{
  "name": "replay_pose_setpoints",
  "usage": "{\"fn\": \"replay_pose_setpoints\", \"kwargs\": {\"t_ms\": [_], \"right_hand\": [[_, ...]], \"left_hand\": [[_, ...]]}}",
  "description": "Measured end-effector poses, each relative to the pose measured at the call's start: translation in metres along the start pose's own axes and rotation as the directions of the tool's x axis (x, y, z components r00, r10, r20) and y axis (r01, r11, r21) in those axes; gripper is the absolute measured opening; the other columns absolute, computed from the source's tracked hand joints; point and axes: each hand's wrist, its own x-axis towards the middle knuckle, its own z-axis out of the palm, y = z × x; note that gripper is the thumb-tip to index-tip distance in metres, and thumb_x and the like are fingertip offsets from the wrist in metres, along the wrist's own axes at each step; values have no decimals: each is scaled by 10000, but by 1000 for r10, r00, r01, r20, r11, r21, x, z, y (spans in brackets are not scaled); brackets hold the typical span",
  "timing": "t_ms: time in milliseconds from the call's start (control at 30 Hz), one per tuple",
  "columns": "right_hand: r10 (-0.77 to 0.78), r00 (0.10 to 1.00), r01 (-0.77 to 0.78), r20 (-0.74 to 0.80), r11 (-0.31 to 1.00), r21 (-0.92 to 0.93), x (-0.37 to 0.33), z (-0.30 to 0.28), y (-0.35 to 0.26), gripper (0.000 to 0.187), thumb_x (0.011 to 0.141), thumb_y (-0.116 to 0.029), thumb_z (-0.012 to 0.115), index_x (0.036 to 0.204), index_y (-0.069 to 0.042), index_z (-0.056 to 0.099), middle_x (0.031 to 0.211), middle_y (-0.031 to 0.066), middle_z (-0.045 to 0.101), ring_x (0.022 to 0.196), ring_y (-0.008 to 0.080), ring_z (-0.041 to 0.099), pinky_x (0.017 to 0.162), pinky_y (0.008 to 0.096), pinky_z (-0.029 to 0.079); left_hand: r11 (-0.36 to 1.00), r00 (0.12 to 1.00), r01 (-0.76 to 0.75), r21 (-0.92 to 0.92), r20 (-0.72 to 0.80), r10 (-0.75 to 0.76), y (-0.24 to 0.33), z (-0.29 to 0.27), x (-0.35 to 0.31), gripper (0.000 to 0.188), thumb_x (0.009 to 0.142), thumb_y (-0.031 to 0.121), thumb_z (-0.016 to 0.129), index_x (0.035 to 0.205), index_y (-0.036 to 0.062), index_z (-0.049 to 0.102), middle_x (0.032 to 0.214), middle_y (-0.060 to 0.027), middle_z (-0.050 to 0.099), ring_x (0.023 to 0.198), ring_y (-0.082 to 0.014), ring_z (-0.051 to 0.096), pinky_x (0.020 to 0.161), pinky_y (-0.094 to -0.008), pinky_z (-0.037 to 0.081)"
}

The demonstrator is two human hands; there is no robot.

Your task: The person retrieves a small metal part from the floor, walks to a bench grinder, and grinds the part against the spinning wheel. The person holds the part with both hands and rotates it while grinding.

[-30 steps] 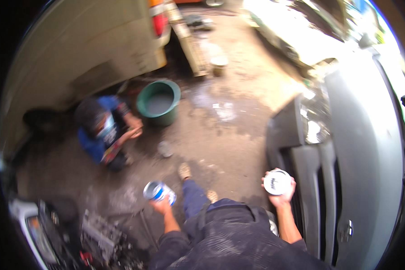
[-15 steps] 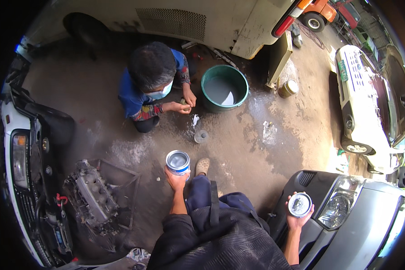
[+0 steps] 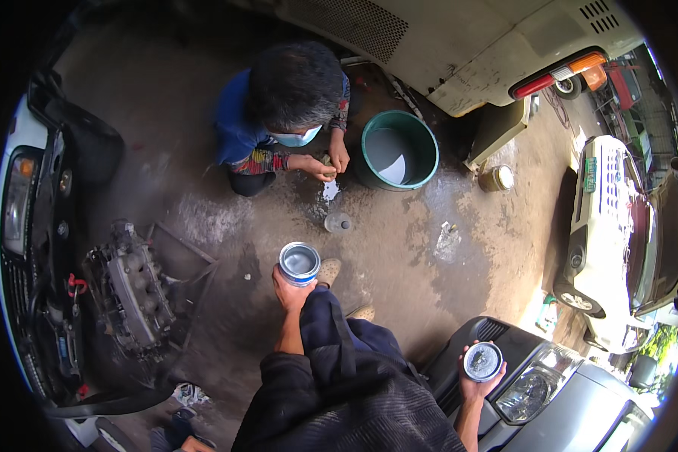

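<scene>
A narrow blue-and-white label (image 3: 302,282) shows on the side of my can (image 3: 300,261), its print too small to read. A green plate (image 3: 590,173) with characters marks the white car (image 3: 607,233) at the right of the frame. My left hand (image 3: 291,294) grips the can, left of centre: uncovered, silver-rimmed, grey inside. At lower right, my right hand (image 3: 477,388) clasps a round lid (image 3: 482,361), grey and speckled.

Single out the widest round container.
The green tub on the floor by the crouching person: it is wider than the silvery can in the left hand or the yellowish can on the floor.
</scene>
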Motion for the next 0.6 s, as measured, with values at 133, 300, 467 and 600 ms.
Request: {"fn": "replay_pose_setpoints", "kwargs": {"t_ms": [133,300,467,600], "right_hand": [[34,997,-33,-71,999,18,3,14,4,638,802,-574,516,1289,-162,474,1215,175,534,1024,420,548,802,528,487],[101,995,-101,4,995,-11,24,37,10,630,805,-580,511,1278,-164,483,1208,177,532,1009,416,549,802,526,481],[220,965,-213,140,975,-59,54,58,21,614,805,-580,510,1260,-166,494,1196,176,535,989,410,548,804,520,474],[342,903,-327,260,940,-101,78,72,32,607,807,-578,513,1246,-159,506,1189,177,537,996,414,541,798,522,470]], "left_hand": [[999,999,-31,-10,8,31,2,-8,0,1041,412,223,889,1273,54,330,1191,-196,484,1117,-373,483,937,-435,416],[996,995,-76,-52,64,80,21,-39,-11,1074,408,263,896,1293,68,318,1221,-192,487,1133,-359,495,933,-427,430],[956,969,-241,-169,17,248,45,-92,-43,1168,382,288,908,1344,59,285,1302,-171,448,1196,-346,463,981,-415,413],[891,894,-436,-130,-173,412,74,-138,-79,1081,458,309,894,1340,58,322,1355,-172,384,1231,-371,422,1011,-434,390]]}}
